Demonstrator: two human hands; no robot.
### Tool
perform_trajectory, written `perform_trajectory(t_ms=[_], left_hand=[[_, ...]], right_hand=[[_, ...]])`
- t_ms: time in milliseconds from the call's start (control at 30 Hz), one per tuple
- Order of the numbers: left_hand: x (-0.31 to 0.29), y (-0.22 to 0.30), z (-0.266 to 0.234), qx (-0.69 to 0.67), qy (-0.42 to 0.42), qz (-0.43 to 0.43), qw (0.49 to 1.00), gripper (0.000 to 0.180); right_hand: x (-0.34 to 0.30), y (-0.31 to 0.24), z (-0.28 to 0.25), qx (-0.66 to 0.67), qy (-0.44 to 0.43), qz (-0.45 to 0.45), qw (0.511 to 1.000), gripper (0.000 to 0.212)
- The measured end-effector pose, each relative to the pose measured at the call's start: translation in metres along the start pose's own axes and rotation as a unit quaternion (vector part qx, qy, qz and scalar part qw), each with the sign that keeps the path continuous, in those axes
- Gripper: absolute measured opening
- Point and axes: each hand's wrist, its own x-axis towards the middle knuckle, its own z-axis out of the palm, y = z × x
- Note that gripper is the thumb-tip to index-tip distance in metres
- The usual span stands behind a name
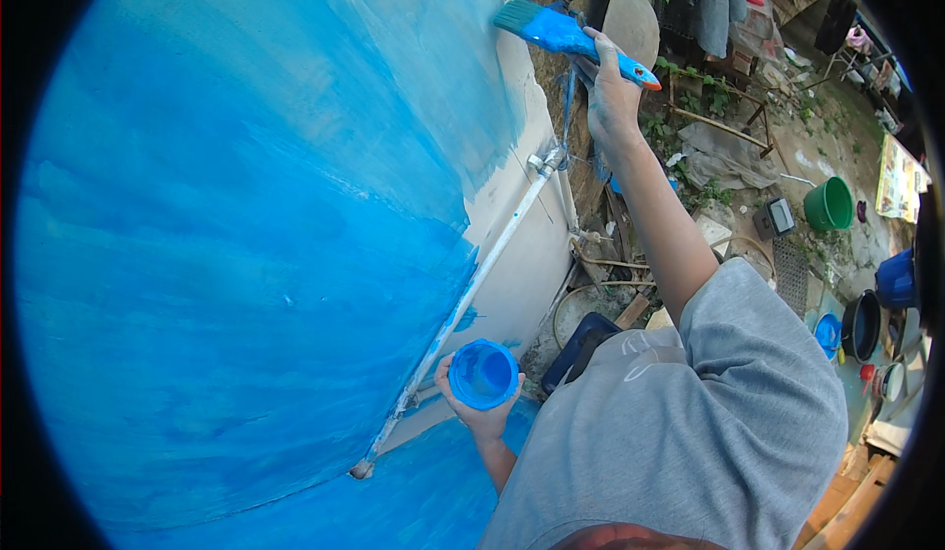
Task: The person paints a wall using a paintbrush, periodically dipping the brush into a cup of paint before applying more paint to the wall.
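Observation:
My right hand (614, 92) is raised and closed round a wide paintbrush (561, 33) with a blue, paint-covered handle tipped in orange. Its blue-green bristles are at the far edge of the wall (246, 206); I cannot tell whether they touch it. The wall is coated in streaky blue, with a bare whitish strip along its right side. Lower down, close to my body, my left hand (482, 414) grips a round blue paint cup (483, 374) from beneath and the side. Blue paint coats the inside of the cup.
A white pipe (463, 304) runs slantwise along the wall, with a joint and tap at its upper end. To the right lie a green bucket (828, 205), several basins, a metal frame (724, 127) and scattered clutter on the ground. A dark blue container (583, 350) stands near my body.

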Motion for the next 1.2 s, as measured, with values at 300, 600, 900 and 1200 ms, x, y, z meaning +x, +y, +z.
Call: perform_trajectory(t_ms=[300, 600, 900, 1200], left_hand=[[0.005, -0.008, 0.015, 0.006, 0.001, -0.022, 1.000, 0.097], [0.021, -0.004, 0.030, -0.001, -0.029, -0.012, 1.000, 0.098], [0.019, 0.003, 0.038, 0.003, -0.023, 0.000, 1.000, 0.098], [0.021, 0.004, 0.041, 0.000, -0.033, -0.028, 0.999, 0.100]], right_hand=[[-0.057, 0.078, -0.093, -0.207, 0.153, 0.138, 0.957, 0.024], [0.050, -0.010, 0.007, -0.116, -0.038, -0.098, 0.988, 0.027], [-0.009, 0.026, -0.045, -0.283, -0.004, -0.029, 0.959, 0.025], [0.035, 0.005, -0.001, -0.082, -0.077, -0.159, 0.981, 0.022]])
